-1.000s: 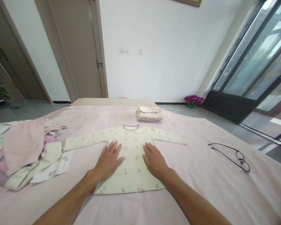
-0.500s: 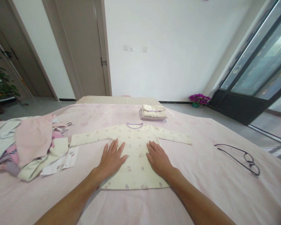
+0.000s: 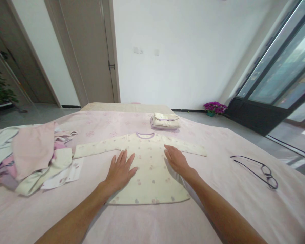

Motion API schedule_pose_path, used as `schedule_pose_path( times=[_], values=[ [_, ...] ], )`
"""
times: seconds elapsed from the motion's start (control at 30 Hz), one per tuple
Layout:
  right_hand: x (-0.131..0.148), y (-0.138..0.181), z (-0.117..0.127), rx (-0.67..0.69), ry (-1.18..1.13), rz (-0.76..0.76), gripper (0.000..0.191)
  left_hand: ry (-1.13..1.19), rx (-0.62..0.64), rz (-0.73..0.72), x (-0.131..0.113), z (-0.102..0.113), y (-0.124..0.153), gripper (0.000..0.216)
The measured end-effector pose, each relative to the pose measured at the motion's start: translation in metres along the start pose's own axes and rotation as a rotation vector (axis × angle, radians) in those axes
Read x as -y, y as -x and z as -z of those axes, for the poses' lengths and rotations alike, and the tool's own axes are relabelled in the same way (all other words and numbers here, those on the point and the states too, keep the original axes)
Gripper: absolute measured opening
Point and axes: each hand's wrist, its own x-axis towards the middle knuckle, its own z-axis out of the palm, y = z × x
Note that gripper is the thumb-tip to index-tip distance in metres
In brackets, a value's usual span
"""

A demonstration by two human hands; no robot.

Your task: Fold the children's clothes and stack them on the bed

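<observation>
A small cream long-sleeved shirt with a lilac neckline and a sparse pale print lies spread face up, its sleeves out to both sides and its hem towards me. My left hand rests flat on the left side of the shirt's body, fingers spread. Over the right side, close to where the sleeve joins, is my right hand, with its fingers stretched out and close together. Whether its fingertips press on the cloth or hover just above it, I cannot tell. Neither hand grips anything.
A loose heap of clothes with white tags lies at the left. Beyond the shirt sits a folded stack of clothes. Black-framed glasses lie at the right on the pink cloth covering the table.
My right hand has shifted up and to the right across the shirt, towards the right sleeve, and turned onto its edge. My left hand has stayed in place on the cloth.
</observation>
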Motion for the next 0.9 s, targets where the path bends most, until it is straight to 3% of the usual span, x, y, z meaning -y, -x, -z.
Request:
schedule_pose_path(
  times=[0.1, 0.2, 0.4, 0.53, 0.8, 0.9],
  values=[
    [-0.023, -0.027, -0.006, -0.029, 0.094, -0.027, 0.052, 0.006, -0.01, 0.001, 0.001, -0.002, 0.0, 0.064],
    [-0.038, -0.049, -0.018, 0.069, 0.13, -0.016, 0.053, 0.011, -0.008, 0.008, 0.001, -0.002, 0.0, 0.064],
    [-0.066, -0.065, -0.035, 0.148, 0.119, -0.104, 0.062, 0.026, -0.019, -0.001, 0.001, 0.0, 0.0, 0.063],
    [-0.103, -0.058, -0.032, 0.145, 0.167, -0.206, 0.064, 0.027, 0.003, 0.008, 0.0, 0.002, 0.0, 0.063],
    [-0.207, -0.012, -0.017, 0.121, 0.267, -0.492, 0.066, 0.027, -0.001, 0.006, 0.0, 0.0, 0.0, 0.064],
    [-0.219, -0.006, -0.012, 0.108, 0.275, -0.59, 0.069, 0.028, 0.021, 0.011, 0.0, 0.002, 0.0, 0.065]
  ],
)
